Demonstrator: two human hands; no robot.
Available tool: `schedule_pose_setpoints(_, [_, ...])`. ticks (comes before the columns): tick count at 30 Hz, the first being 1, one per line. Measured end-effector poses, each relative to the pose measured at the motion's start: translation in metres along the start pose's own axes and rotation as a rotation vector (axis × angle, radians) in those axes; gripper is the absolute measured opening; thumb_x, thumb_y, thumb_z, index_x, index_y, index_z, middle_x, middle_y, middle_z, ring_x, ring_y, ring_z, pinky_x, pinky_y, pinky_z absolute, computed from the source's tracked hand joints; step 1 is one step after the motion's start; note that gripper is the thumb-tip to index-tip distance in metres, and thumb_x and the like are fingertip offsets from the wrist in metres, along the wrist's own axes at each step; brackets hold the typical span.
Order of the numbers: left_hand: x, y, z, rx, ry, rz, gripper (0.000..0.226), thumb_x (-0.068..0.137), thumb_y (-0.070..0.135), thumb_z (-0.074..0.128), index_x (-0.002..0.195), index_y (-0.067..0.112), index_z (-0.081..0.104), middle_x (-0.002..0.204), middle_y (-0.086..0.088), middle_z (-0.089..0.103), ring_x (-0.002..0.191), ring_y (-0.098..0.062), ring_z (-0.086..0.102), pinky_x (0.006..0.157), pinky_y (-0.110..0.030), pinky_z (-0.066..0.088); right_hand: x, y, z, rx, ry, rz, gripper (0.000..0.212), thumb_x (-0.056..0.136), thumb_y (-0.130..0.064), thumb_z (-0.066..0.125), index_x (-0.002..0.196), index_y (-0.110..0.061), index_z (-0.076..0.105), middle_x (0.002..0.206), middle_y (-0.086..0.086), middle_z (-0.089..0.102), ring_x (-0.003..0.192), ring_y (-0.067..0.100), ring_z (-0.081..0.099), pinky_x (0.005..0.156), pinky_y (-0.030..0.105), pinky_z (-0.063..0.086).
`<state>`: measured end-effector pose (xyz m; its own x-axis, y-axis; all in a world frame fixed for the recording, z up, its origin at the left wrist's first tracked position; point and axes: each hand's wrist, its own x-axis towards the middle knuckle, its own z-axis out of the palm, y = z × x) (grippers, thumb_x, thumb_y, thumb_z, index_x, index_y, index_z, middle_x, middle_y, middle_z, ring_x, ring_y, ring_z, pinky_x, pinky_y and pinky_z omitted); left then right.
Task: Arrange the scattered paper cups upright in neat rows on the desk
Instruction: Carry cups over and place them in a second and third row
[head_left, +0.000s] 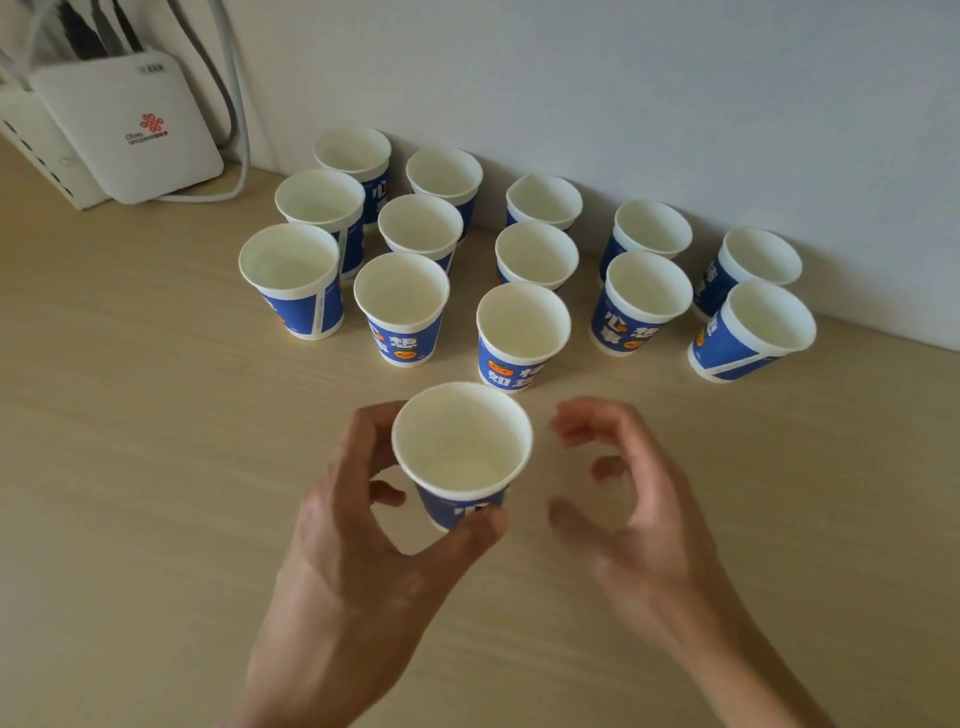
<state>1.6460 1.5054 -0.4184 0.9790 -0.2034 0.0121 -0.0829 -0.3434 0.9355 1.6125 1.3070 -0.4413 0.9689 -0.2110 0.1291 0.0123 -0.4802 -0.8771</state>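
Several blue-and-white paper cups stand upright in rows on the wooden desk, reaching back to the wall; the nearest of them is at the centre. In front of it stands one more upright cup. My left hand curls round this front cup, thumb on its near side and fingers behind its left rim. My right hand hovers just right of the cup, fingers loosely curled, holding nothing and apart from the cup.
A white router with cables leans against the wall at the back left, on a white box. The grey wall runs right behind the last row of cups.
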Motion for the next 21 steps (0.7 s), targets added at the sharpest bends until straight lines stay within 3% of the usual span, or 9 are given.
schedule_pose_setpoints(2, [0.006,0.005,0.010,-0.021,-0.081,0.004,0.062,0.058,0.051,0.080,0.115,0.042,0.057,0.110,0.023,0.071,0.102,-0.003,0.067,0.082,-0.027,0.052,-0.013,-0.003,-0.010,-0.065,-0.129,-0.028,0.066,0.068,-0.028,0.073,0.130,-0.038,0.052,0.126,-0.022,0.061,0.121,0.002,0.056,0.091,0.011,0.042])
schedule_pose_setpoints(5, [0.013,0.012,0.028,-0.030,-0.179,0.022,0.059,0.063,0.040,0.083,0.117,0.040,0.058,0.113,0.021,0.071,0.107,-0.005,0.067,0.088,-0.039,0.056,-0.017,-0.008,-0.017,-0.082,-0.107,-0.053,0.063,0.068,-0.040,0.076,0.125,-0.044,0.049,0.115,-0.040,0.057,0.111,-0.014,0.055,0.087,-0.002,0.036])
schedule_pose_setpoints(8, [0.019,0.017,0.044,-0.065,-0.228,0.042,0.059,0.063,0.041,0.081,0.118,0.038,0.060,0.112,0.019,0.072,0.108,-0.005,0.068,0.089,-0.037,0.057,-0.012,-0.004,-0.025,-0.053,-0.037,-0.060,0.057,0.066,-0.047,0.073,0.118,-0.037,0.051,0.105,-0.043,0.057,0.100,-0.012,0.057,0.081,0.002,0.039])
schedule_pose_setpoints(11, [0.023,0.022,0.055,-0.071,-0.267,0.052,0.062,0.060,0.046,0.076,0.119,0.040,0.060,0.114,0.023,0.070,0.110,-0.001,0.066,0.088,-0.032,0.057,-0.008,0.005,-0.030,-0.004,0.008,-0.015,0.060,0.065,-0.049,0.072,0.121,-0.039,0.054,0.111,-0.030,0.064,0.098,0.009,0.061,0.081,0.017,0.048])
schedule_pose_setpoints(13, [0.024,0.023,0.058,-0.050,-0.274,0.061,0.066,0.059,0.050,0.076,0.122,0.044,0.057,0.117,0.029,0.067,0.111,0.005,0.064,0.089,-0.029,0.056,-0.007,0.010,-0.032,0.011,0.035,0.005,0.060,0.066,-0.049,0.074,0.123,-0.042,0.055,0.112,-0.024,0.066,0.097,0.013,0.061,0.079,0.020,0.048])
schedule_pose_setpoints(17, [0.020,0.017,0.057,-0.005,-0.221,0.047,0.078,0.056,0.060,0.076,0.129,0.048,0.052,0.122,0.032,0.063,0.115,0.007,0.061,0.092,-0.027,0.054,0.006,0.027,-0.033,0.046,0.160,0.083,0.062,0.063,-0.039,0.081,0.120,-0.036,0.057,0.109,-0.027,0.067,0.101,0.005,0.063,0.080,0.012,0.046])
schedule_pose_setpoints(21, [0.008,0.010,0.052,0.004,-0.217,-0.005,0.071,0.057,0.063,0.073,0.124,0.047,0.055,0.123,0.031,0.063,0.117,0.004,0.061,0.094,-0.030,0.054,0.027,0.041,-0.030,0.075,0.215,0.153,0.061,0.068,-0.018,0.089,0.119,-0.033,0.059,0.107,-0.026,0.069,0.100,-0.003,0.067,0.078,0.009,0.049])
